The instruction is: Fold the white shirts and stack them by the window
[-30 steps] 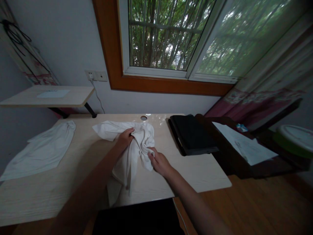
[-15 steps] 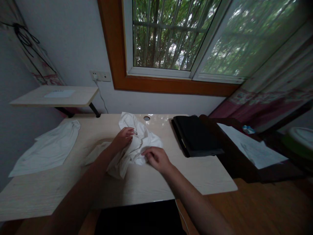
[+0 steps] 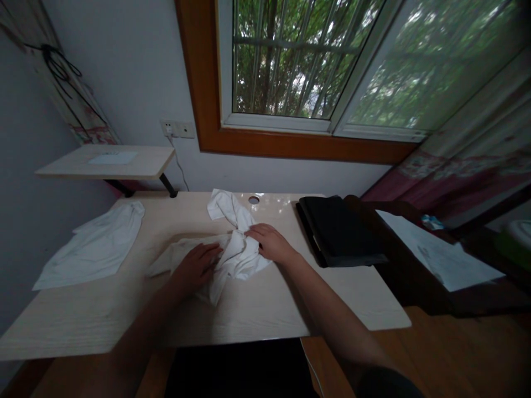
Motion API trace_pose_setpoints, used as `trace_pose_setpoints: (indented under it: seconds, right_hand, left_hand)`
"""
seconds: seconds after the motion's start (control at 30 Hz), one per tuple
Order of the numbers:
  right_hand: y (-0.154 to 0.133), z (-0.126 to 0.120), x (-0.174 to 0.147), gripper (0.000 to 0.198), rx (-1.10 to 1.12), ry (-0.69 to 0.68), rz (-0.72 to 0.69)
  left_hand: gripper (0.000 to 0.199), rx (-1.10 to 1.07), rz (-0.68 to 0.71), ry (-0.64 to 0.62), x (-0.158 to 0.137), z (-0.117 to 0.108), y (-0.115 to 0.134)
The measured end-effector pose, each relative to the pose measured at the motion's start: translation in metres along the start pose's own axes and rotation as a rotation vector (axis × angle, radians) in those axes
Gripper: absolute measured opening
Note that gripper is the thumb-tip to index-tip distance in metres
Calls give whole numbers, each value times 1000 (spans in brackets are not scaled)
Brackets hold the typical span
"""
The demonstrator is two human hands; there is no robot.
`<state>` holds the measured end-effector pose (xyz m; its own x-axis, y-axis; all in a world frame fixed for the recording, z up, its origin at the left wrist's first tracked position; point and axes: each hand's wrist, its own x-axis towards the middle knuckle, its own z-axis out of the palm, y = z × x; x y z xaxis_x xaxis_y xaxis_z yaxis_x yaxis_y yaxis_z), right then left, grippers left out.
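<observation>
A crumpled white garment (image 3: 244,258) lies on the pale wooden desk (image 3: 274,309) in front of me, its folds twisted together near the middle. One narrow end points to the window side, and another part spreads left. My left hand (image 3: 197,268) rests on the near-left folds, fingers stretched out and slightly apart. From the right, my right hand (image 3: 271,243) reaches over the garment with bent fingers closed on the cloth at the twist; its thumb is mostly hidden. The garment's exact kind cannot be made out.
A second white garment (image 3: 93,243) lies flat on the left of the desk, below a small raised shelf (image 3: 145,166) with a paper sheet. A black folder-like stack (image 3: 340,229) sits at the right. Beyond it, papers (image 3: 435,251) lie on a dark surface.
My left hand has drawn back toward me and flattened on the cloth. My right hand has moved farther forward onto the garment, which is now more twisted. The view has shifted slightly left.
</observation>
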<state>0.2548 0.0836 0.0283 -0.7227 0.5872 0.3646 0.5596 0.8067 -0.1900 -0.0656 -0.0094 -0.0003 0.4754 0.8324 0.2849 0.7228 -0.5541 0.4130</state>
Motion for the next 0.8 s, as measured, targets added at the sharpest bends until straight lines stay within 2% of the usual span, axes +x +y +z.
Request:
trace_pose_setpoints:
  seconds: [0.27, 0.47, 0.6, 0.73, 0.8]
  right_hand:
    - [-15, -7, -25, 22, -51, -95, 173]
    - [-41, -6, -46, 13, 263, -75, 175]
    - [-45, -13, -55, 13, 461, 127, 258]
    - [-47, -29, -61, 16, 568, 398, 433]
    - [-49, -37, -61, 16, 638, 536, 532]
  left_hand:
    - [52, -5, -32, 32, 12, -9, -26]
    - [43, -96, -82, 74, 25, -13, -41]
    - [35, -140, -125, 135, 28, -12, -46]
    - [33, -166, -116, 202, 20, -17, -41]
    - [33, -194, -89, 184, 13, -23, -33]
